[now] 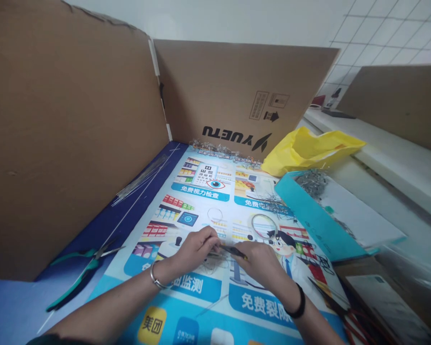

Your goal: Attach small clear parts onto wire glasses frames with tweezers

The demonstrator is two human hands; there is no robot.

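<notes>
Over the middle of the printed sheet [187, 326], my right hand [260, 263] is closed around a pair of pliers [233, 250], their dark jaws pointing left. My left hand [197, 244] is pinched at the tips of the jaws. What its fingers hold is too small to make out. Thin wire [215, 263] lies in loops below the hands. Beyond my right hand rests a wire ring [264, 226], and a fainter ring [214, 214] lies further left.
Green-handled pliers [89, 273] lie at left, red-handled scissors [339, 306] at right. Straight wires [140, 179] run along the left cardboard wall [64, 143]. A turquoise box [319, 225] holds metal bits, beside a yellow bag [309, 151]. Another cardboard panel [215, 86] stands behind.
</notes>
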